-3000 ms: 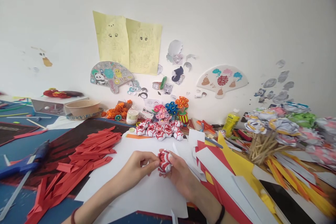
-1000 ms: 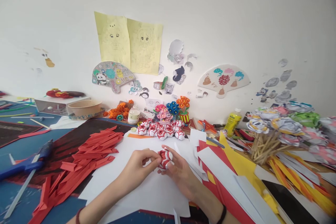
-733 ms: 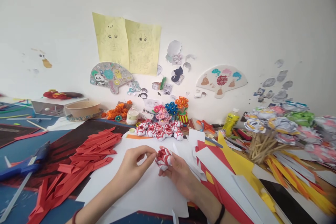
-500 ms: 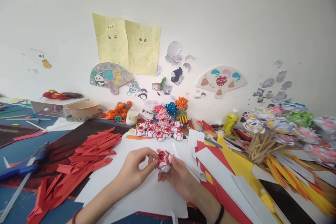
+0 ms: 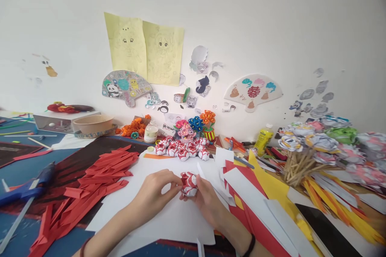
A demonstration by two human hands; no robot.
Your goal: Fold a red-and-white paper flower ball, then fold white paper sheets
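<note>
A red-and-white folded paper flower (image 5: 189,184) is held up over the white paper sheets (image 5: 159,231). My right hand (image 5: 208,201) grips it from the right, thumb along its side and fingers beneath. From the left, my left hand (image 5: 158,192) pinches at the flower's edge with thumb and forefinger; the fingertips partly hide what they touch. Several similar red-and-white flowers (image 5: 183,153) are grouped just beyond, at the back of the sheets.
Red folded paper strips (image 5: 96,180) are heaped on the left, beside a blue glue gun (image 5: 33,186). To the right lie white and yellow paper pieces (image 5: 265,176), a black phone (image 5: 325,229) and flowers on sticks (image 5: 297,164). A yellow bottle (image 5: 264,138) stands near the wall.
The flower has tilted slightly in my right hand, and the fingers under it are more tucked in. My left hand stays at its left edge. The view has shifted a little.
</note>
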